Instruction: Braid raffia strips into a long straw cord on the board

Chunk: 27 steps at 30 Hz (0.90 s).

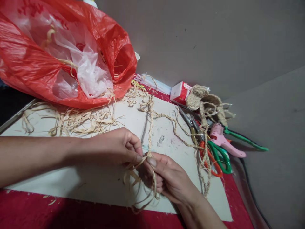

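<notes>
A narrow braid of pale straw-like strands [150, 127] runs from the far part of the white board down to my hands. My right hand [164, 176] pinches its near end between thumb and fingers. Just to the left, my left hand [127, 148] is closed on one of the strands [138, 164], its fingertips close to my right thumb. Below both hands, loose strand ends [143, 200] curl over the board. The fingers of my right hand hide part of the braid's end.
Behind my left arm lie loose strands [83, 121] and a red plastic bag [95, 19]. To the right are orange-handled scissors [218, 168], green-handled scissors [226, 162], a pink glue gun [224, 141], a red-and-white box [182, 92] and finished braids [207, 178]. The white board [100, 190] rests on red cloth.
</notes>
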### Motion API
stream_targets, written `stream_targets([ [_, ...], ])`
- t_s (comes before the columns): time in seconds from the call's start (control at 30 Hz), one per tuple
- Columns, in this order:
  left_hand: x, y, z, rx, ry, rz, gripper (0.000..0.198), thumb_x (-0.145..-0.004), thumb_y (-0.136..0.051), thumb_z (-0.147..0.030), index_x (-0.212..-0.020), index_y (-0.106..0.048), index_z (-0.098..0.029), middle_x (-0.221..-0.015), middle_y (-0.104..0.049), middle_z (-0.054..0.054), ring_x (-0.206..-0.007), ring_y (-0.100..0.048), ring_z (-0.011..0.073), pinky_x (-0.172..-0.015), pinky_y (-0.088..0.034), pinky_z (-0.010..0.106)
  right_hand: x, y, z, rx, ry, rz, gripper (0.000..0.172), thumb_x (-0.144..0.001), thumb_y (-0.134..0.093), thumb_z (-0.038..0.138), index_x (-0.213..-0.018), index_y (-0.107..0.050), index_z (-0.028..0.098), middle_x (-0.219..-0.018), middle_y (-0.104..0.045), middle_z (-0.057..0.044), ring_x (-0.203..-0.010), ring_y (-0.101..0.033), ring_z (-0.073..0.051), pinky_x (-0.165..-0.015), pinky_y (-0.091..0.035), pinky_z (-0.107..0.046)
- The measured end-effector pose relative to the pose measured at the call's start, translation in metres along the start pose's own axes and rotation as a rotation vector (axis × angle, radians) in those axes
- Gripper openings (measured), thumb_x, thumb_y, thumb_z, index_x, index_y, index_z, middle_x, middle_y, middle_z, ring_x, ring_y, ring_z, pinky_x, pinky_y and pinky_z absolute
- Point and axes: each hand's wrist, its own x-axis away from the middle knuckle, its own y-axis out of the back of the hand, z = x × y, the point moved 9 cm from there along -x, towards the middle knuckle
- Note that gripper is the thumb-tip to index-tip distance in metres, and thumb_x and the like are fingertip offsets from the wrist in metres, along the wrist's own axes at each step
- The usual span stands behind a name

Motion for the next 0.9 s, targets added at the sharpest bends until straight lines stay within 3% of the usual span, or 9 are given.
stream_targets([
  [0.2,0.0,0.003,0.002,0.007,-0.079,-0.137,0.014,-0.07,-0.062,-0.024,-0.076,-0.058,-0.013,-0.064,-0.059,-0.001,-0.054,-0.047,0.0069,-0.05,-0.034,0.018,0.0,0.0,0.003,0.071,0.031,-0.023,0.034,-0.084,-0.059,0.043,-0.068,-0.048,0.016,-0.046,-0.032,0.009,-0.038,-0.02,-0.003,-0.035,-0.018,-0.014],
  [0.5,0.005,0.007,-0.009,-0.147,-0.175,-0.287,0.01,-0.07,-0.059,-0.023,-0.07,-0.058,-0.013,-0.058,-0.049,-0.003,-0.053,-0.041,0.0069,-0.047,-0.03,0.018,0.0,0.008,0.003,0.238,0.041,-0.06,0.035,-0.087,-0.054,0.046,-0.068,-0.047,0.017,-0.046,-0.034,0.008,-0.039,-0.026,-0.004,-0.038,-0.021,-0.017],
  [0.6,0.006,0.005,-0.009,-0.124,-0.166,-0.273,0.009,-0.07,-0.058,-0.022,-0.071,-0.056,-0.014,-0.057,-0.047,-0.004,-0.051,-0.038,0.0063,-0.046,-0.029,0.018,0.0,0.012,0.001,0.276,0.043,-0.077,0.037,-0.089,-0.051,0.046,-0.067,-0.048,0.017,-0.045,-0.037,0.008,-0.039,-0.029,-0.005,-0.04,-0.023,-0.018],
  [0.7,0.004,0.0,-0.002,-0.04,-0.066,-0.214,0.016,-0.065,-0.058,-0.017,-0.08,-0.051,-0.017,-0.056,-0.045,-0.007,-0.046,-0.037,0.0055,-0.043,-0.029,0.018,0.0,0.013,0.001,0.278,0.062,-0.078,0.037,-0.089,-0.05,0.046,-0.067,-0.049,0.017,-0.044,-0.037,0.008,-0.038,-0.03,-0.005,-0.04,-0.023,-0.019],
  [0.8,0.002,-0.002,0.003,-0.073,0.01,-0.178,0.033,-0.057,-0.058,-0.012,-0.087,-0.048,-0.019,-0.062,-0.048,-0.008,-0.047,-0.043,0.0065,-0.043,-0.033,0.018,0.0,0.013,0.002,0.29,0.055,-0.084,0.037,-0.089,-0.051,0.046,-0.066,-0.049,0.017,-0.044,-0.037,0.008,-0.038,-0.028,-0.005,-0.039,-0.022,-0.019],
  [0.9,-0.002,-0.006,0.012,-0.044,0.091,-0.14,0.035,-0.059,-0.054,-0.013,-0.091,-0.044,-0.021,-0.063,-0.052,-0.006,-0.046,-0.048,0.0102,-0.042,-0.035,0.02,0.0,0.011,0.0,0.297,0.03,-0.066,0.036,-0.088,-0.051,0.046,-0.067,-0.048,0.017,-0.045,-0.038,0.007,-0.039,-0.029,-0.006,-0.039,-0.022,-0.019],
])
